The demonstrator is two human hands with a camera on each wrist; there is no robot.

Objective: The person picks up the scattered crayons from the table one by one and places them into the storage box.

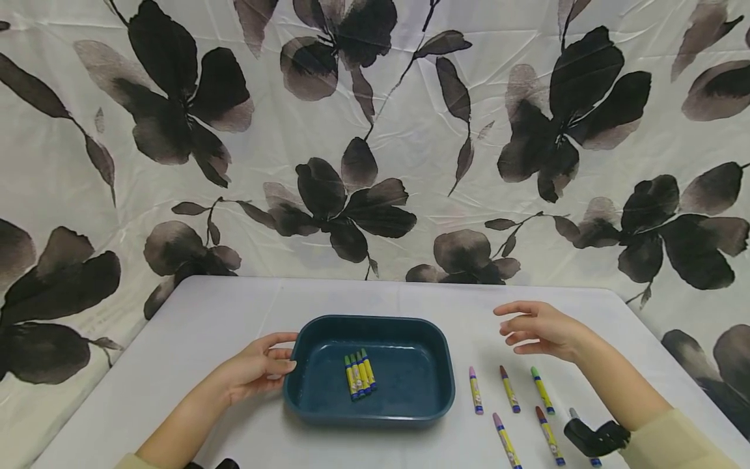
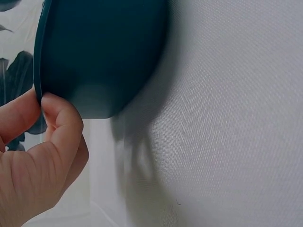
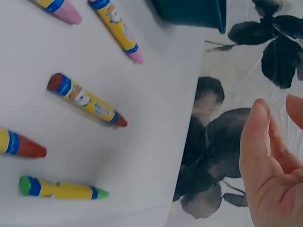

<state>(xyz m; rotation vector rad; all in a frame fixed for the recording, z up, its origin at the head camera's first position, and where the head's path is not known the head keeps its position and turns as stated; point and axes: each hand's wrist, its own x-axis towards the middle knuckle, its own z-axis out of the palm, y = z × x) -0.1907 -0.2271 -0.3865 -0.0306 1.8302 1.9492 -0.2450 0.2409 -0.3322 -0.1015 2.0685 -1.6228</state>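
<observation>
Taking twelve as the bench's far edge, a white bench (image 1: 263,430) fills the lower part of the head view, its cover finely textured and faintly creased. Beyond it, a pale cloth (image 1: 410,143) printed with dark flowers and leaves rises at twelve and drops past the bench at ten and two; it is wrinkled, with a slight sheen.

A dark teal tray (image 1: 410,384) rests mid-bench. Just left of its centre lie four green-tipped crayons (image 1: 360,376), side by side, tips between eleven and twelve.

The left hand (image 1: 258,368) is clamped on the tray's rim at nine o'clock, thumb and finger pinching it; the left wrist view shows their shadow on the bench.

The right hand (image 1: 541,329) is raised between two and three from the tray, thumb and fingers apart.

Between three and five from the tray, more crayons lie on the bench, tips toward eleven: a pink crayon (image 1: 476,391), brown crayon (image 1: 510,389) and green crayon (image 1: 542,391) in one row; nearer, a mauve crayon (image 1: 506,441), red-brown crayon (image 1: 549,436) and a grey-tipped crayon (image 1: 573,413), partly hidden by a black wrist mount (image 1: 596,438). A pale yellow sleeve (image 1: 674,443) enters at five.
</observation>
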